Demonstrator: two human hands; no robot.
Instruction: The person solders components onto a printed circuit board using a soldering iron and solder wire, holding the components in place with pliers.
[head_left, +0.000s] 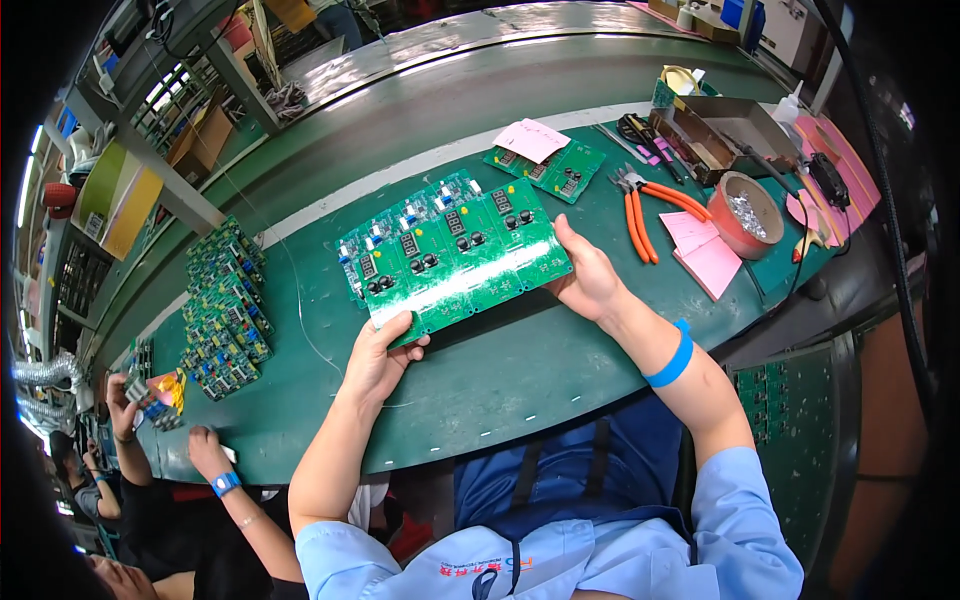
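Between my two hands a green circuit board panel (490, 268) is held up, tilted, with small black digit displays and black round buttons along its upper half. My left hand (378, 358) pinches its lower left corner, thumb on top. Gripping the right edge, my right hand (588, 272) has its thumb on the upper face and its fingers hidden beneath. Just behind the panel lies another circuit board (425, 205) with white and blue connectors, partly covered by it. A blue band (670, 358) circles my right forearm.
Stacked circuit boards (225, 310) stand at left, near a co-worker's hands (208, 455). Orange-handled pliers (640, 225), pink paper slips (705, 250) and a round tub of small metal parts (745, 215) lie at right. Behind are boards under a pink note (530, 140) and a metal tray (725, 130).
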